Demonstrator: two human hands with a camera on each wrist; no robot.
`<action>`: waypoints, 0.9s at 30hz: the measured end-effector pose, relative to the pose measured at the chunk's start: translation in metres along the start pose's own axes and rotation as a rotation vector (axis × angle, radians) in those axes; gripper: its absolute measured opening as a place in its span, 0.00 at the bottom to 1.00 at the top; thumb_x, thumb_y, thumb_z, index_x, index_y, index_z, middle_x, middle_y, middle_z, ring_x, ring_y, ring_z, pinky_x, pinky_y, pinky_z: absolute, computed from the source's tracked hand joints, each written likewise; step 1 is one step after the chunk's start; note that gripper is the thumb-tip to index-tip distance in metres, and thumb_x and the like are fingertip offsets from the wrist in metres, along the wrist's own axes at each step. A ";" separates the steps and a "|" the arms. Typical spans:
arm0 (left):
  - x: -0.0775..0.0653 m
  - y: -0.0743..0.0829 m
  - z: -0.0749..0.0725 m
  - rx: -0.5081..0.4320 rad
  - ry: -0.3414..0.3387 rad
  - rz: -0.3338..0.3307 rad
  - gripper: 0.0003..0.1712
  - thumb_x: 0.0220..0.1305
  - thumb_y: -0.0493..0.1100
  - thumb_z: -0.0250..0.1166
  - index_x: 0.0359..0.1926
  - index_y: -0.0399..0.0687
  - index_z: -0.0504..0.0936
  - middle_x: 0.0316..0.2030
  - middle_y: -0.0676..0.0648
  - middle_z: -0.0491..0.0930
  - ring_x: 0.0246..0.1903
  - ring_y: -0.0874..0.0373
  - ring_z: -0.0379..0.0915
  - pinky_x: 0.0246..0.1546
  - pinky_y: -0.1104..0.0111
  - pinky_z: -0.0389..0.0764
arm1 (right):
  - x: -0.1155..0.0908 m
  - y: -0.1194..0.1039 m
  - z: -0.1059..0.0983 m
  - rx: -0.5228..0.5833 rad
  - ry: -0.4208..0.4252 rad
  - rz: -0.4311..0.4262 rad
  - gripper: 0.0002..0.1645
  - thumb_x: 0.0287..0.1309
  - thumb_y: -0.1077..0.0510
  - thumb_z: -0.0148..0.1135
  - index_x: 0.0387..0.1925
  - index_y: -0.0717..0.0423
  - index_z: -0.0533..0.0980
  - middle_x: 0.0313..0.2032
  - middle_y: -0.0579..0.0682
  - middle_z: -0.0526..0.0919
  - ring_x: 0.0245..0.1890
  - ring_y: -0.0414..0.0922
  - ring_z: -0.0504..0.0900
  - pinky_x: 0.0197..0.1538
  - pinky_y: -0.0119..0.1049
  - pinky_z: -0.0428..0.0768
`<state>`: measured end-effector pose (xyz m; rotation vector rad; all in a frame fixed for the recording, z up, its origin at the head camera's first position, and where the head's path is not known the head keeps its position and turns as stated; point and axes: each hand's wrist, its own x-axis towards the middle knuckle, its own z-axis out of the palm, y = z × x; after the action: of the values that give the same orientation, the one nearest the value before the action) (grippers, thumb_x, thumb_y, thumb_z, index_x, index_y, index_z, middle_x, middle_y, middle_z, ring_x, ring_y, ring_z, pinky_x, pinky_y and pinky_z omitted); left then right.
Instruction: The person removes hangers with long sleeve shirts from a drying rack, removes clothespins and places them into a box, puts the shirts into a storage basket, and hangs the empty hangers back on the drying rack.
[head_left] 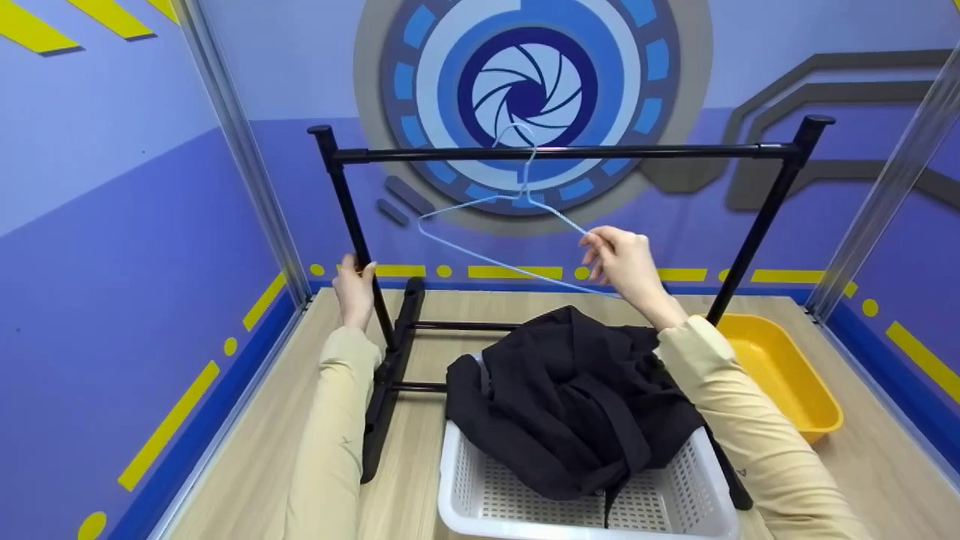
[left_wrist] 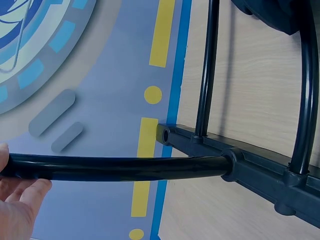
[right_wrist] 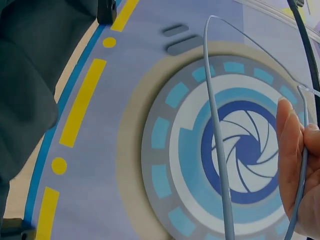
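Observation:
A light-blue wire hanger (head_left: 559, 215) hangs by its hook over the top bar (head_left: 637, 152) of a black garment rack. My right hand (head_left: 624, 266) pinches the hanger's right shoulder between thumb and fingers. In the right wrist view, the hanger's wire (right_wrist: 215, 120) runs past that hand, with no clothing on it. My left hand (head_left: 354, 292) grips the rack's left post (head_left: 346, 206) about midway up; the left wrist view has its fingers (left_wrist: 36, 192) under the post. Below my right hand, a black garment (head_left: 570, 390) lies bunched up in a white basket (head_left: 444, 480).
A yellow plastic bin (head_left: 787, 375) stands on the wooden table right of the basket, partly behind my right sleeve. The rack's left foot (head_left: 409, 311) and its lower crossbars (head_left: 465, 326) lie low over the tabletop. Patterned panels (head_left: 112, 262) enclose the sides and back.

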<state>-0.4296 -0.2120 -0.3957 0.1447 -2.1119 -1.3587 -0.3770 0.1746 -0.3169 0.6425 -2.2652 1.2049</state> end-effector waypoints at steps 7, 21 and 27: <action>0.001 -0.001 -0.001 -0.002 -0.009 -0.004 0.11 0.64 0.39 0.56 0.43 0.35 0.72 0.40 0.35 0.76 0.39 0.44 0.72 0.40 0.57 0.69 | -0.001 0.002 0.010 0.004 -0.043 0.034 0.14 0.65 0.58 0.48 0.34 0.62 0.77 0.21 0.52 0.78 0.13 0.45 0.76 0.17 0.33 0.74; 0.002 0.000 0.003 -0.014 -0.005 -0.001 0.11 0.64 0.38 0.57 0.44 0.35 0.72 0.40 0.35 0.77 0.40 0.45 0.73 0.40 0.58 0.70 | -0.013 0.020 0.013 0.051 -0.065 0.090 0.15 0.65 0.57 0.47 0.38 0.63 0.77 0.25 0.56 0.80 0.16 0.47 0.77 0.20 0.33 0.76; 0.000 -0.002 0.001 0.004 -0.012 -0.010 0.11 0.64 0.39 0.56 0.43 0.35 0.72 0.39 0.35 0.76 0.39 0.43 0.73 0.39 0.57 0.71 | -0.015 0.021 0.016 0.070 -0.079 0.106 0.15 0.65 0.57 0.47 0.41 0.62 0.77 0.25 0.55 0.80 0.16 0.47 0.78 0.20 0.34 0.76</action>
<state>-0.4308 -0.2118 -0.3976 0.1492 -2.1270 -1.3640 -0.3815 0.1742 -0.3472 0.6130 -2.3574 1.3365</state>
